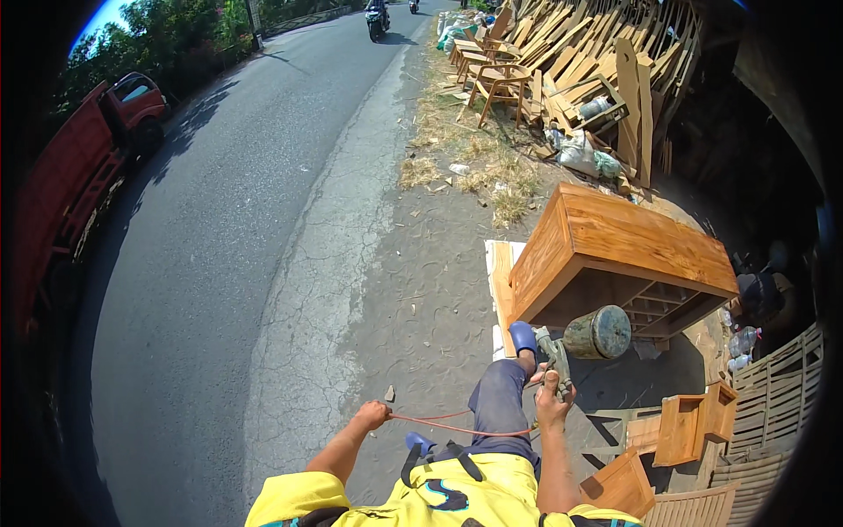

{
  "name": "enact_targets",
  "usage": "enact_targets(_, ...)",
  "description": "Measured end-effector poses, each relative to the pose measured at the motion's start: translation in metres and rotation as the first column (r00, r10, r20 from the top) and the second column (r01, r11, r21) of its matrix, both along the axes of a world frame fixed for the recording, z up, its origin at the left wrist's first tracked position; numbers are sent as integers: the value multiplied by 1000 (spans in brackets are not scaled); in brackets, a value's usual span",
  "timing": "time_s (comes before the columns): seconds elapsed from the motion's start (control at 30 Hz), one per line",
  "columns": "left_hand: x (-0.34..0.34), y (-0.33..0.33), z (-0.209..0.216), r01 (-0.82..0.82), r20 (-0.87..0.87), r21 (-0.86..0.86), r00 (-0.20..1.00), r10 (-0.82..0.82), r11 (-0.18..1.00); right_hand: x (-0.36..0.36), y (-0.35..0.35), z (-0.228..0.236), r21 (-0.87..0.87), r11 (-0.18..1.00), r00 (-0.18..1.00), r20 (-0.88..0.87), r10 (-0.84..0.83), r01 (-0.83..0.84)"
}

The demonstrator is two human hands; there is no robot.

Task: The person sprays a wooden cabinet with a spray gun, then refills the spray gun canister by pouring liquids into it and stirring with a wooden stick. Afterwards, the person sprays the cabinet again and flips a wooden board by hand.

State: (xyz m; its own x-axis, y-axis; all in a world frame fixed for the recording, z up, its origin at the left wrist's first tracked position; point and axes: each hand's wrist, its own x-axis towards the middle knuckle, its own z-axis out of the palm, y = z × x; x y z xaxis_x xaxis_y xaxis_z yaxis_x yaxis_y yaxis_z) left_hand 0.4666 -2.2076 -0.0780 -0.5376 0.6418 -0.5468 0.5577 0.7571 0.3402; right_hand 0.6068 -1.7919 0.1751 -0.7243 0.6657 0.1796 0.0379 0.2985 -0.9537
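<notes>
Head view. The spray gun [551, 353] is in the right hand [553, 400], ahead of the person and just short of the wooden cabinet [645, 233]. The fingers of this hand are closed around the gun's handle; whether the trigger is pressed cannot be told.

Governing relation, as judged: gun to cabinet. The gun body points forward, away from the person, its front end beside the blue clog [523, 337]. The metal cup [597, 332] projects to the right of the body — long axis roughly crosswise, round end turned right and toward the camera. Cup and cabinet overlap in this view; contact between them cannot be confirmed. The cabinet lies ahead and to the right, its long axis running from left to right and its divided open side facing the person. The right hand is clearly the nearer one.

The left hand [373, 415] is well apart, out to the left, with its fingers gripping the red hose [492, 434]. The hose crosses in front of the body — slightly sagging — and reaches the area just below the right hand.
</notes>
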Motion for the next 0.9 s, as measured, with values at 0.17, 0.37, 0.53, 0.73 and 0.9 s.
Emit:
enact_targets(0.17,35,8,-23,216,132,-3,968,-214,976,29,16,21,-263,946,981,3,-195,188)
enact_targets(0.37,78,51,-16,14,209,226,976,-62,974,35,90,-18,113,970,977,-20,-214,215)
enact_targets(0.53,79,133,33,-364,261,279,920,294,889,13,168,-87,108,979,985,-32,-168,171)
enact_targets(0.73,94,207,69,-483,228,161,867,443,861,-28,244,-137,62,970,971,16,-238,237)
enact_targets(0.9,106,240,59,-443,240,187,886,396,877,-42,282,-142,-67,995,989,134,-70,80)
